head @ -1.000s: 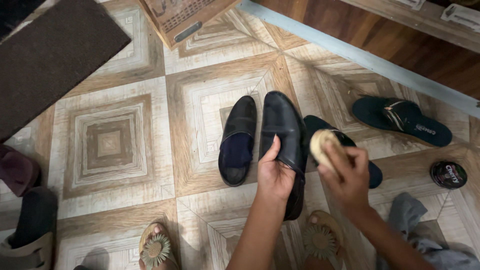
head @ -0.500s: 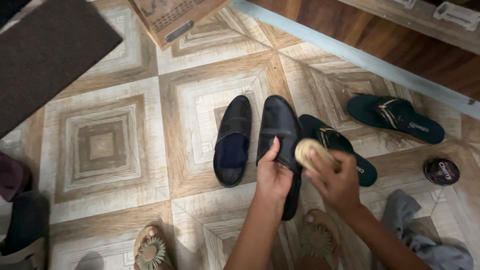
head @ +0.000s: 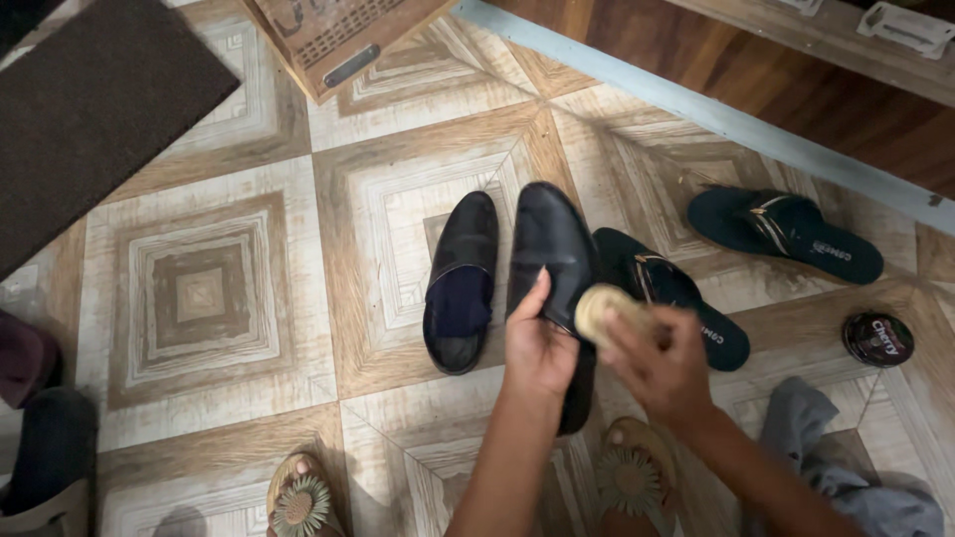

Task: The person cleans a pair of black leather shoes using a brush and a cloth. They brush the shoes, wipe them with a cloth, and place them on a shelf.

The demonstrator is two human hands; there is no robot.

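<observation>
At the far left edge lie a maroon slipper [head: 22,356] and a dark sandal with a tan strap [head: 45,467], partly cut off by the frame; above them a dark brown doormat [head: 95,104] covers the upper left corner of the patterned tile floor [head: 204,293]; a wooden crate [head: 333,35] stands at the top, just right of the mat. At the bottom a foot in a tan sandal with a flower ornament [head: 300,497] rests on the tiles. Near the middle a black slip-on shoe [head: 461,281] lies flat on the floor, toe pointing away; just right of it, the second black shoe [head: 553,249] is held up off the tiles, toe away, by the left hand [head: 538,343], whose fingers are wrapped around its heel end with the thumb lying along the upper. The right hand [head: 662,373] has its fingers clenched around a pale round brush [head: 601,310], which is pressed against the right side of the held shoe; the hand is somewhat blurred. Below it sits the other flower sandal [head: 634,477]. Behind the brush lies a dark flip-flop [head: 676,298]; its mate [head: 786,234] lies well apart towards the upper right, near a pale blue threshold strip [head: 696,99]. Further right a round black polish tin [head: 877,338] sits on the floor, with a crumpled grey cloth [head: 846,477] near it at the lower right.
</observation>
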